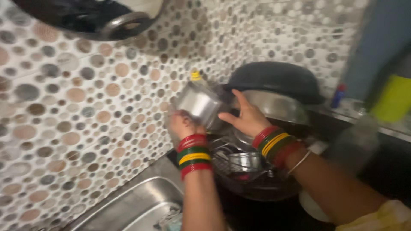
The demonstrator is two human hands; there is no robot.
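Observation:
My left hand (183, 124) grips a round steel container (198, 104), tilted, with its base toward me, held above a dark dish rack (257, 188). My right hand (245, 118) rests with spread fingers against the container's right side and the rim of a large steel bowl (278, 107) behind it. Both wrists wear red, green and yellow bangles. A dark upturned pan (274, 78) lies over the steel bowl. A small steel cup (245, 161) sits in the rack below my hands.
A steel sink (137, 205) lies at lower left below the pebble-patterned tile wall (77, 107). A dark pan (85, 17) hangs at top left. A yellow-capped bottle (195, 76) stands behind the container. A small blue bottle (338, 95) and a yellow-green object (391, 98) sit at right.

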